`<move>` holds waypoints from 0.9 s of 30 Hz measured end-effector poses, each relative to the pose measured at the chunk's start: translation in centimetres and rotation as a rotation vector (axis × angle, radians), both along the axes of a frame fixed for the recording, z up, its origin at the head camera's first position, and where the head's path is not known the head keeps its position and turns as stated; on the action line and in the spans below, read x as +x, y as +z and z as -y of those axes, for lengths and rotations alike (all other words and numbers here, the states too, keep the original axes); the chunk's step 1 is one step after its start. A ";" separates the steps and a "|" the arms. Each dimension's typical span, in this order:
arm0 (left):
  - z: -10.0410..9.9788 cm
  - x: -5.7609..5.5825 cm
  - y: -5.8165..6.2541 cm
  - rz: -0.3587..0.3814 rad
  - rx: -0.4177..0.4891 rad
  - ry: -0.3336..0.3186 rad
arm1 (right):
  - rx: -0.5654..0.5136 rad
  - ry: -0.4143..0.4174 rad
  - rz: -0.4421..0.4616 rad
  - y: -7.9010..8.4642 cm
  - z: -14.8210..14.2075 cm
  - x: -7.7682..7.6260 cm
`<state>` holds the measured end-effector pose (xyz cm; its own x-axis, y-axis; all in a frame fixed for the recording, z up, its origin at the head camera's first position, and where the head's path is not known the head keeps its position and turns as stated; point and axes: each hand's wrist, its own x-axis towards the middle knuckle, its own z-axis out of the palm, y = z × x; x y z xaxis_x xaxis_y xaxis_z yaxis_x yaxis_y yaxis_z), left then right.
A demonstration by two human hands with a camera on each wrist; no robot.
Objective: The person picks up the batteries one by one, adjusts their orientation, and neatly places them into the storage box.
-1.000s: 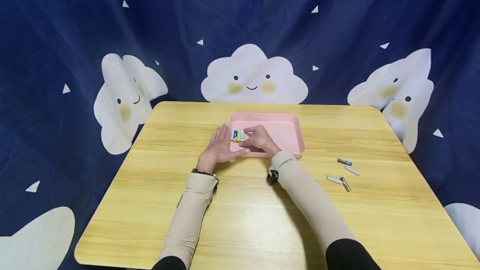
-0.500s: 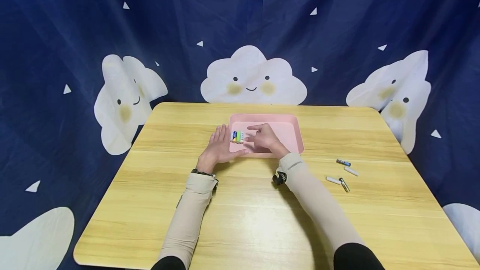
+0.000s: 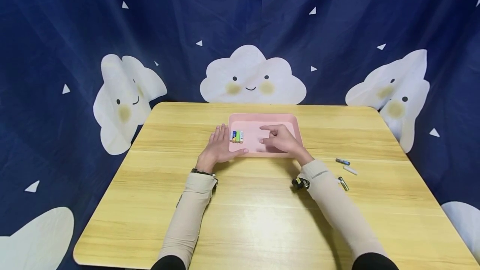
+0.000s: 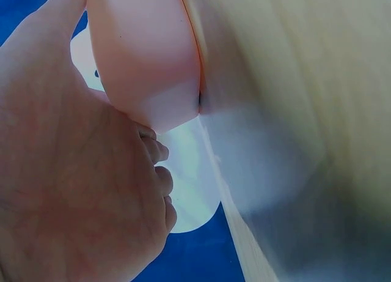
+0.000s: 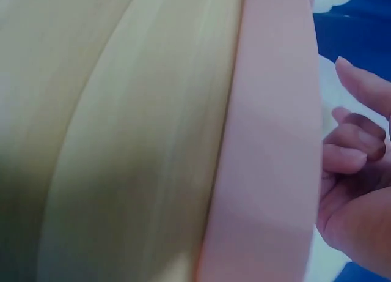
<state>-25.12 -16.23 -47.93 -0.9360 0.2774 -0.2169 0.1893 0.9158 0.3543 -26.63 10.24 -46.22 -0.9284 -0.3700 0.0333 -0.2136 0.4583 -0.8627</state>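
A shallow pink tray [image 3: 252,126] lies on the table, with a row of several small batteries [image 3: 237,136] side by side at its left end, blue, green and white among them. My left hand [image 3: 219,145] rests along the tray's left side, fingers straight and thumb over the front rim; in the left wrist view its palm is close to the tray wall [image 4: 149,55]. Over the tray's right half is my right hand [image 3: 282,138], thumb and index finger spread apart and nothing between them. The right wrist view shows its other fingers [image 5: 351,156] curled loosely.
To the right of the tray, loose batteries lie on the wooden table [image 3: 168,136]: a blue one [image 3: 343,161], a white one [image 3: 350,170] and a dark one [image 3: 343,183]. Another white one is mostly hidden by my right sleeve. A blue cloud-print curtain [image 3: 180,11] hangs behind.
My right hand has let go at the battery row and moved right across the tray, its sleeve now covering one white battery. The left hand has stayed in place.
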 end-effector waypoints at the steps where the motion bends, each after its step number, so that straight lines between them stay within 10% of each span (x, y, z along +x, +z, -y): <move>1: 0.0 0.0 0.0 0.002 0.005 0.001 | -0.010 0.016 -0.018 0.1 -0.5 0.2; 27: -0.1 0.0 0.2 0.020 0.015 0.003 | 0.093 -0.008 -0.088 3.4 -17.3 7.3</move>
<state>-25.14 -16.13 -47.76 -0.9324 0.2778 -0.2311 0.1794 0.9111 0.3712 -19.33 27.55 -42.82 -0.9264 -0.3678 0.0804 -0.2823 0.5372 -0.7948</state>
